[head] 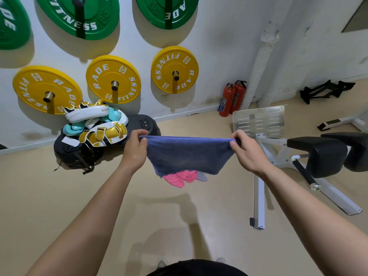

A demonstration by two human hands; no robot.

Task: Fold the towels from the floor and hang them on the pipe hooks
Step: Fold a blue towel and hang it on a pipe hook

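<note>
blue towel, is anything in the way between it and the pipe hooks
Cannot say: no pipe hooks show in this view. The blue towel is stretched in the air between the left hand and right hand, each pinching a top corner. Below it, a pink towel lies on the floor.

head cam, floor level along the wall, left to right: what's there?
Pile of boxing pads → left hand → blue towel → right hand → bench pad. The fire extinguishers and metal plate sit behind and overlap, so they are left out.
</note>
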